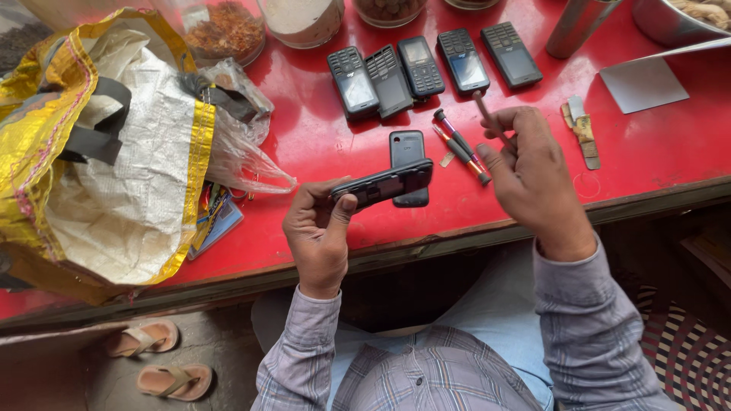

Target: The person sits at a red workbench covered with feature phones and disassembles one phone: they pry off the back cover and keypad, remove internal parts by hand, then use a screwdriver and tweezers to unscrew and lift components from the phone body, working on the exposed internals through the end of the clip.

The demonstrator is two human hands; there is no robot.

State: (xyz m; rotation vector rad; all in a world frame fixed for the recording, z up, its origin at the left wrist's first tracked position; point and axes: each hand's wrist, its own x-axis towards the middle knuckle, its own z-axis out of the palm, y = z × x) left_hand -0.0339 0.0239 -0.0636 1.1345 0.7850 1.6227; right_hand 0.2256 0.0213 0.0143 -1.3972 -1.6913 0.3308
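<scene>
Over the near edge of the red table (320,144), the left hand (320,240) holds a dark keypad phone (384,183) edge-on, its grip pinching the phone's left end between thumb and curled fingers. Right of it and a little higher, the right hand (533,179) has its grip pressed around a thin screwdriver (491,120), shaft slanting up and away past the fingertips. Just beyond the held phone a black back cover (406,148) lies flat on the table, its lower part hidden by the phone. Between the two hands, slightly farther, two more screwdrivers (459,144) lie side by side. Farther off, a row of five dark keypad phones (430,68) lies face up. Well left of the left hand, a yellow-and-white woven bag (114,152) rests on the table. Far right, beyond the right hand, a small brush (582,131) lies near a grey sheet (643,82).
</scene>
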